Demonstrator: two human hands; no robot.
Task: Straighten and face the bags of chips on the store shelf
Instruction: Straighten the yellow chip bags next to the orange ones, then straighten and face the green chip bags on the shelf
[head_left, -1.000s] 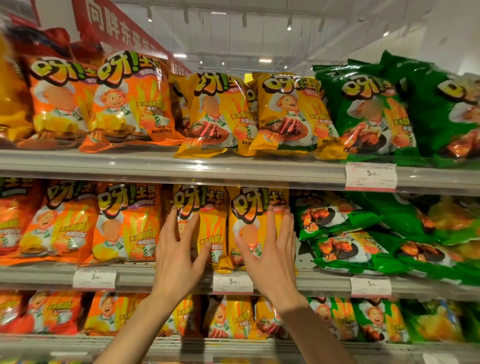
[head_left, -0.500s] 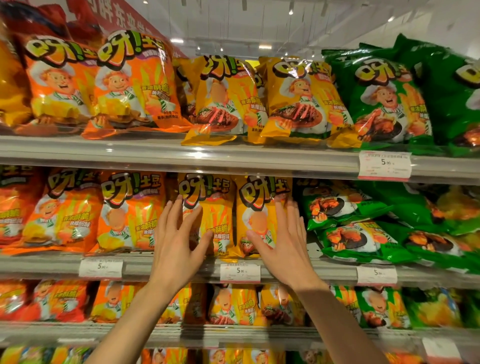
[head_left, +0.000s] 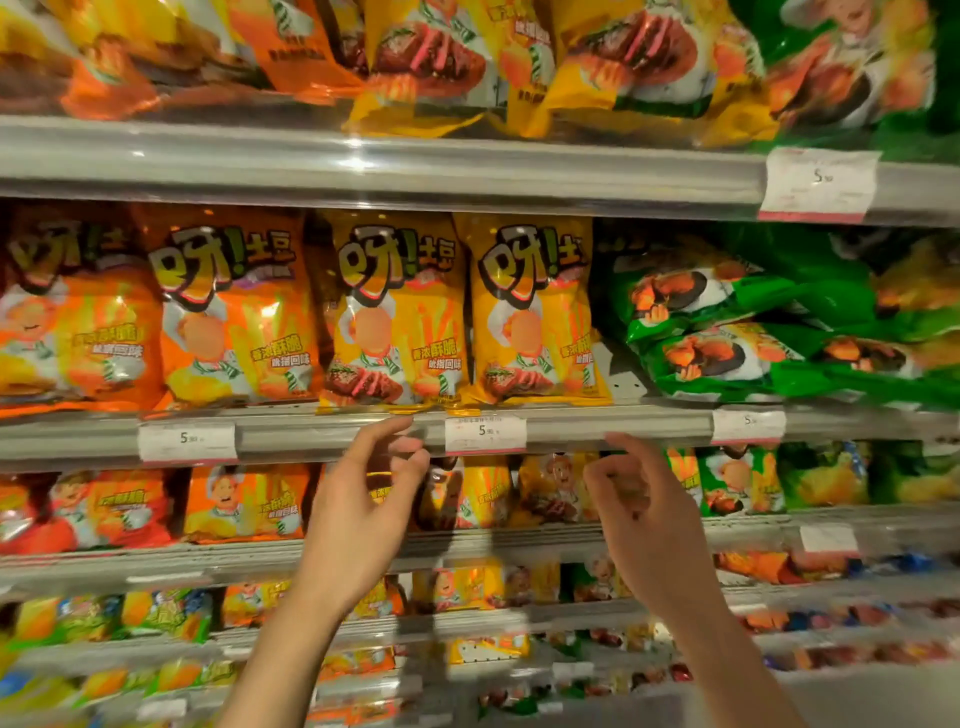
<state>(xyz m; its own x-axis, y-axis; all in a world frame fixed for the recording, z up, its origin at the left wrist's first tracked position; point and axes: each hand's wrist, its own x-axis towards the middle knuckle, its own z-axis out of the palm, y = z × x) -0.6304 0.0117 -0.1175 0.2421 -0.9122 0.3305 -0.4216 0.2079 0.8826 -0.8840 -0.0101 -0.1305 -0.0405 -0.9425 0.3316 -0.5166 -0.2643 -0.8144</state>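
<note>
Both hands have dropped off the yellow bags since a second ago; the left hand (head_left: 358, 499) and right hand (head_left: 644, 509) hover below the shelf edge (head_left: 311, 434), each grip loosely curled, pinching nothing. The yellow bags (head_left: 530, 317) stand upright, fronts outward, on the middle shelf. They look light, puffy, crinkly and slick; best held by the side edges.

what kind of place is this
Most likely a snack aisle in a shop: tiered grey metal shelves, white paper price tags clipped along their edges, and rows of matching yellow chip bags.
</note>
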